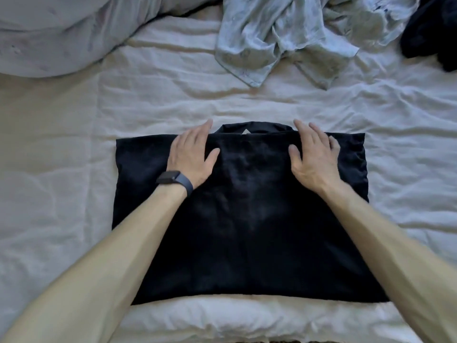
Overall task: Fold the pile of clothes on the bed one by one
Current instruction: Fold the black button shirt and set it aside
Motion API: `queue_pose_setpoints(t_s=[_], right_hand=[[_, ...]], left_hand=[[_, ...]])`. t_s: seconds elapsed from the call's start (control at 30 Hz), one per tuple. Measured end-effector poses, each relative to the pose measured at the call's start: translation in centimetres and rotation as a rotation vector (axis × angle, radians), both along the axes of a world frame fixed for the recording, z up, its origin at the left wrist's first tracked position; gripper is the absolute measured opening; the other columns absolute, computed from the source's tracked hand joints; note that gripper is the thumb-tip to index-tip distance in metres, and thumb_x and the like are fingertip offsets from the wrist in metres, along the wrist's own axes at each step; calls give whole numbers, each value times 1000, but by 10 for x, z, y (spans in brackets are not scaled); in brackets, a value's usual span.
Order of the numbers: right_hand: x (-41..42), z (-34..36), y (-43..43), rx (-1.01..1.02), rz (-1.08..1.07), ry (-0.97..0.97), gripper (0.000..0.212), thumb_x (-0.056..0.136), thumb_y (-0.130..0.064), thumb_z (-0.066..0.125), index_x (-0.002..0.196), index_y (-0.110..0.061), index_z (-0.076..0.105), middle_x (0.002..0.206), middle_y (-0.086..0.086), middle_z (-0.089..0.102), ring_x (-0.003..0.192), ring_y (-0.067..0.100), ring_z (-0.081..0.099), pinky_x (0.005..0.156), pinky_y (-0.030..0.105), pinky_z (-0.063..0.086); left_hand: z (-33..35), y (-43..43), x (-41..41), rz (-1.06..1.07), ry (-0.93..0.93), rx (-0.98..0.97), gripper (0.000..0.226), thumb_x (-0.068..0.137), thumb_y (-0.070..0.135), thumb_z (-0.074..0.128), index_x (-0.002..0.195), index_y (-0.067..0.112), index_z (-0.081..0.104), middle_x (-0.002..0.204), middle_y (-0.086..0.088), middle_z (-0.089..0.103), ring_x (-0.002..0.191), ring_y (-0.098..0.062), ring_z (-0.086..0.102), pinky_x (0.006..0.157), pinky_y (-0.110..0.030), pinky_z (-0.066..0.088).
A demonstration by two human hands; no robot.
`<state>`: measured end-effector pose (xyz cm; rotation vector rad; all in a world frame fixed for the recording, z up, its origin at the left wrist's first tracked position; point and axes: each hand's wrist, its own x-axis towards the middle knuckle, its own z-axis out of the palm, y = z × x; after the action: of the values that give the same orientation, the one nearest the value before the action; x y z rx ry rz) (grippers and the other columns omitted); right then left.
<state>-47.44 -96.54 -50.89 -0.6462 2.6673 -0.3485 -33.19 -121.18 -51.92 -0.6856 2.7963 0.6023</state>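
A black T-shirt [247, 219] lies flat on the white bed sheet [61, 194], folded into a wide rectangle with its collar and a white label at the far edge. My left hand [190, 154], with a dark watch on the wrist, presses flat on the shirt's far left part, fingers straight. My right hand [314, 154] presses flat on the far right part, near the collar. Neither hand grips the cloth.
A crumpled pale patterned garment [284, 38] lies at the far side of the bed. A dark garment [432, 30] sits at the far right corner. A grey duvet [61, 28] is bunched at the far left. The bed's near edge runs along the bottom.
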Motion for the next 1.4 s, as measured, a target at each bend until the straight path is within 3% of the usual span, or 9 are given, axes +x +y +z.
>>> queue_pose_setpoints(t_s=[0.17, 0.27, 0.6, 0.77, 0.9, 1.0, 1.13, 1.23, 1.4], right_hand=[[-34, -7, -13, 39, 189, -1, 37, 104, -42, 43, 137, -27, 53, 133, -1, 58, 128, 26, 47, 109, 47, 26], [-42, -12, -7, 67, 244, 112, 31, 105, -41, 41, 120, -21, 60, 117, 2, 66, 114, 30, 55, 99, 48, 32], [-52, -26, 2, 41, 20, 194, 35, 108, -42, 35, 91, -18, 55, 95, 6, 65, 98, 32, 55, 86, 43, 31], [-37, -31, 3, -42, -20, 173, 25, 105, -36, 42, 105, -20, 61, 105, 0, 62, 107, 27, 51, 90, 40, 25], [-45, -36, -1, -25, -75, 220, 29, 105, -36, 40, 111, -16, 59, 113, 7, 61, 111, 31, 50, 93, 44, 29], [-34, -29, -8, -88, -224, 251, 36, 102, -39, 43, 126, -17, 57, 131, 6, 55, 124, 29, 46, 100, 46, 30], [42, -28, -15, -139, 8, 305, 48, 98, -42, 51, 139, -19, 56, 153, 6, 46, 144, 27, 38, 110, 51, 29], [71, -42, -8, 18, 173, 204, 59, 100, -53, 41, 155, -32, 38, 167, 2, 24, 155, 23, 17, 120, 60, 13], [15, -50, 24, 245, -13, 92, 64, 102, -62, 23, 160, -45, 5, 171, -2, -8, 156, 22, -13, 121, 63, -8]], left_hand=[[-5, -17, -44, -7, -21, 210, 38, 96, 33, 61, 134, 30, 57, 128, 0, 66, 121, -27, 57, 102, -40, 43], [-8, -28, -51, -2, -57, 170, 27, 98, 41, 57, 121, 30, 65, 121, -3, 69, 115, -30, 61, 94, -38, 47], [-6, -32, -55, 153, -61, 161, 29, 95, 54, 55, 102, 28, 67, 108, 2, 69, 106, -23, 62, 85, -32, 46], [-12, -28, -57, 56, 4, 201, 17, 92, 50, 58, 99, 36, 64, 98, 14, 56, 104, -18, 60, 98, -43, 47], [-8, -28, -67, 18, -6, 62, 25, 99, 49, 51, 92, 25, 57, 95, 5, 56, 97, -23, 56, 89, -40, 43], [-10, -12, -48, 71, 115, -136, 39, 99, 48, 46, 118, 16, 58, 118, -7, 58, 109, -32, 53, 92, -43, 36], [-19, 46, 10, -77, 90, -207, 65, 96, 50, 44, 152, 19, 38, 161, -6, 30, 148, -26, 27, 119, -53, 12], [-31, 57, 45, -192, -7, -207, 67, 96, 54, 39, 158, 34, 23, 167, 2, 12, 154, -20, 10, 120, -56, -1], [-38, -23, 73, -6, -194, -287, 64, 97, 62, 25, 156, 46, 10, 168, 4, -1, 154, -21, -1, 118, -60, -5]])
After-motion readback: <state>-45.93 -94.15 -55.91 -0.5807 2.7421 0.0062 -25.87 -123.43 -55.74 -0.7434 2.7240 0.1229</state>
